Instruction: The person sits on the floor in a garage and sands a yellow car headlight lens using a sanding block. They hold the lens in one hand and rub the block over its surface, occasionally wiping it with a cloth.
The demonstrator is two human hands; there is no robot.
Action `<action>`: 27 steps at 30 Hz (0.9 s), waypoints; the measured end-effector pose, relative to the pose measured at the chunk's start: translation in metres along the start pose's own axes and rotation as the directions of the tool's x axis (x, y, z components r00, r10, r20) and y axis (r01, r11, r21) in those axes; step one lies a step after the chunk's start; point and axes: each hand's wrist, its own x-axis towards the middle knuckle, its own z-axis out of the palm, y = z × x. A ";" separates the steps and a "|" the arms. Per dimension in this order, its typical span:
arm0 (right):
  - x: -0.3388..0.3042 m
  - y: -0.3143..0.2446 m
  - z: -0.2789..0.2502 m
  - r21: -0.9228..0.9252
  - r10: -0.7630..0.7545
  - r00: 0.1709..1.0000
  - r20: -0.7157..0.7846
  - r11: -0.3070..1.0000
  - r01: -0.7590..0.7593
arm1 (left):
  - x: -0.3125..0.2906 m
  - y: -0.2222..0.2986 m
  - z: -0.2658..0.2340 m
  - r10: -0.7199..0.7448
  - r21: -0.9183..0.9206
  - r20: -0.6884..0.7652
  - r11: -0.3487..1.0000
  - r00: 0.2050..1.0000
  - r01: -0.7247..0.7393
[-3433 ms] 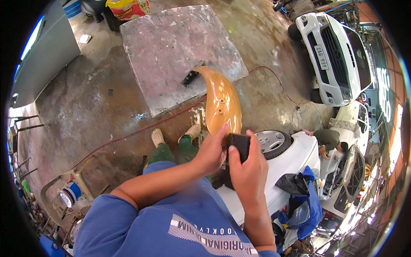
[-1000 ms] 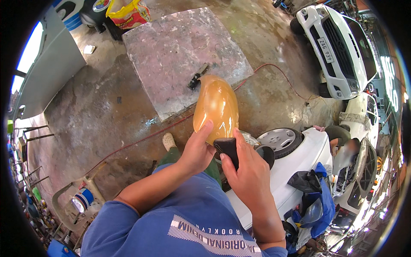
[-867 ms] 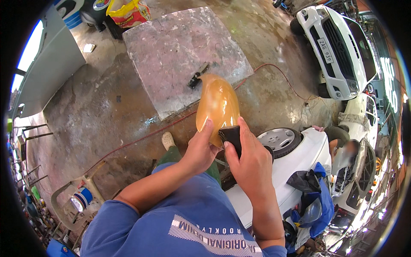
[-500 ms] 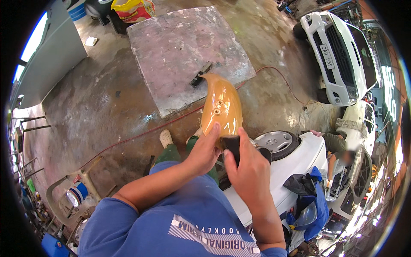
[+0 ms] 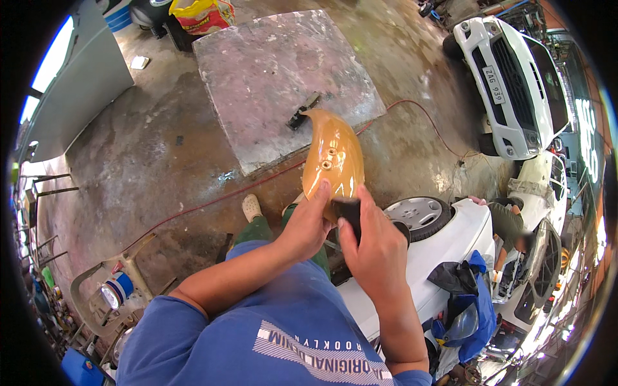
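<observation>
A glossy orange-tan curved panel [image 5: 333,138], shaped like a motorcycle fender, narrows to a hooked tip at its far end and has two small holes near its middle. My left hand [image 5: 305,226] grips its near end from the left, thumb laid on the surface. In my right hand [image 5: 378,248] a black rectangular pad [image 5: 349,211], perhaps a sanding pad, is pinched between thumb and fingers. The pad lies against the panel's near right end. Both hands partly hide that end.
Ahead on the floor lies a stained flat slab [image 5: 270,71] with a dark scraper-like tool [image 5: 301,113]. A red hose [image 5: 193,209] crosses the floor. White car bodywork [image 5: 444,244] with a wheel stands at right, near a crouching person [image 5: 505,222]. A plastic chair [image 5: 90,283] is at left.
My right hand and the black pad have shifted slightly on the panel's near end. The left hand keeps its grip, and the panel stays nearly in place.
</observation>
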 end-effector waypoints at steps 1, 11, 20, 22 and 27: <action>-0.008 -0.002 -0.001 0.003 -0.013 1.000 0.025 1.000 0.013 | 0.000 -0.001 -0.001 0.014 0.013 -0.022 1.000 1.000 -0.014; -0.019 0.025 -0.014 0.061 -0.132 0.991 -0.002 0.989 0.131 | -0.006 0.020 0.007 0.034 0.059 -0.052 0.998 0.998 -0.031; -0.004 0.020 0.003 0.002 -0.239 0.970 -0.036 0.971 0.239 | -0.005 0.014 0.003 0.017 0.055 -0.023 0.998 1.000 -0.016; -0.011 0.027 0.003 0.017 -0.252 0.966 -0.056 0.967 0.253 | -0.005 0.012 0.003 0.040 0.056 -0.034 0.998 0.999 -0.039; 0.002 0.014 0.001 -0.022 -0.304 0.953 -0.022 0.953 0.303 | -0.008 0.014 0.001 -0.017 0.017 -0.018 1.000 1.000 0.017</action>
